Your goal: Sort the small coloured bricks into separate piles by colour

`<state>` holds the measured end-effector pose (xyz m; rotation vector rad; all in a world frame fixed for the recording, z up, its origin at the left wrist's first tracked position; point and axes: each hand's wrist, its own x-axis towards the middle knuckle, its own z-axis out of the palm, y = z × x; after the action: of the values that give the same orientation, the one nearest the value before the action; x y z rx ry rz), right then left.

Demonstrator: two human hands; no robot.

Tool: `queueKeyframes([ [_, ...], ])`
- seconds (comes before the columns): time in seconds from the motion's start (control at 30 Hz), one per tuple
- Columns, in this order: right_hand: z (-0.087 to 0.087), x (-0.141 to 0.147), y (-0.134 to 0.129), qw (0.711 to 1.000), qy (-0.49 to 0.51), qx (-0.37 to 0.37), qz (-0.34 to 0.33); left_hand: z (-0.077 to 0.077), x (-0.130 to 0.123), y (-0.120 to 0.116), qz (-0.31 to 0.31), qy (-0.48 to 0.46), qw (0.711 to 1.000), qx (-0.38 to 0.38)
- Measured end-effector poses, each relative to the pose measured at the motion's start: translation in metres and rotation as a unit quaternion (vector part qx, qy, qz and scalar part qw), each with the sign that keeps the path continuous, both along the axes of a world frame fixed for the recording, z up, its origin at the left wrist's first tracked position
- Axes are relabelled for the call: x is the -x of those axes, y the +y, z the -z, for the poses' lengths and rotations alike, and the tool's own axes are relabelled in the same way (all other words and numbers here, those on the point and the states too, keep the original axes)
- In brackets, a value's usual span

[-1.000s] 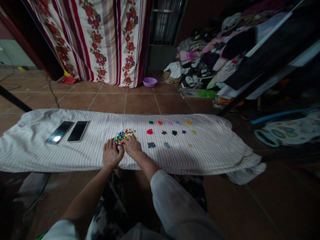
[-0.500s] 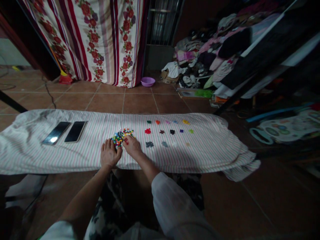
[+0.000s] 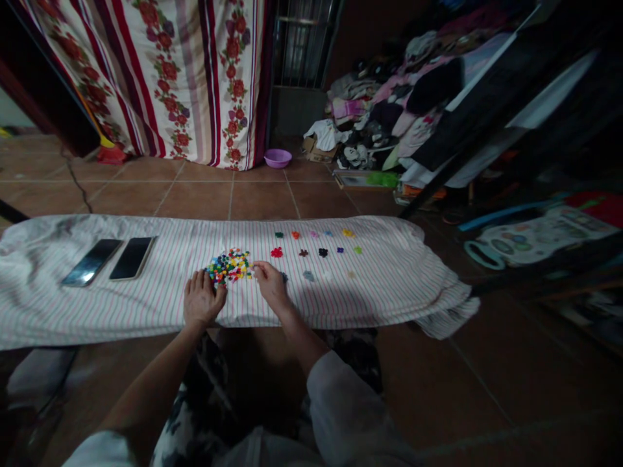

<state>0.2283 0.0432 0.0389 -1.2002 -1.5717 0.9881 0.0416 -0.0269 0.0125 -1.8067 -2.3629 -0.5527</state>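
Note:
A mixed pile of small coloured pieces (image 3: 233, 264) lies on the striped cloth (image 3: 195, 311). My left hand (image 3: 203, 300) rests flat at the pile's left edge, fingers spread. Just right of the pile, my right hand (image 3: 270, 283) has its thumb and fingertips pinched; whatever is between them is too small to name. Single-colour groups sit in rows to the right, among them red (image 3: 276, 252), black (image 3: 323, 252), yellow (image 3: 347, 233) and grey-blue (image 3: 308, 275) ones. My right hand partly covers a dark grey group.
Two phones (image 3: 92, 263) (image 3: 133, 258) lie on the cloth's left side. Beyond it are a floral curtain (image 3: 195, 84), a purple basin (image 3: 278, 158) on the tiled floor and a heap of clothes (image 3: 384, 110). A dark slanted bar stands at the right.
My right hand has moved right, from over the pile to beside it, fingers still pinched. My left hand stays at the pile's left edge. The whole view has shifted slightly.

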Motion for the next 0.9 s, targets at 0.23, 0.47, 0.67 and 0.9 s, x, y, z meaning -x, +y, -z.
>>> queueKeyframes([
  [0.23, 0.014, -0.058, 0.011, 0.989, -0.079, -0.065, 0.104, 0.003, 0.001, -0.001, 0.003, 0.002, 1.0, -0.013],
  [0.47, 0.027, -0.075, 0.015, 0.973, -0.181, -0.11, 0.094, 0.001, 0.001, 0.0, 0.0, 0.013, 1.0, -0.006],
  [0.67, 0.035, -0.066, 0.022, 0.961, -0.235, -0.13, 0.068, 0.001, 0.002, 0.0, 0.007, 0.017, 1.0, -0.005],
  [0.9, 0.045, -0.067, 0.025, 0.97, -0.202, -0.116, 0.063, 0.005, 0.003, 0.0, 0.01, 0.017, 1.0, -0.021],
])
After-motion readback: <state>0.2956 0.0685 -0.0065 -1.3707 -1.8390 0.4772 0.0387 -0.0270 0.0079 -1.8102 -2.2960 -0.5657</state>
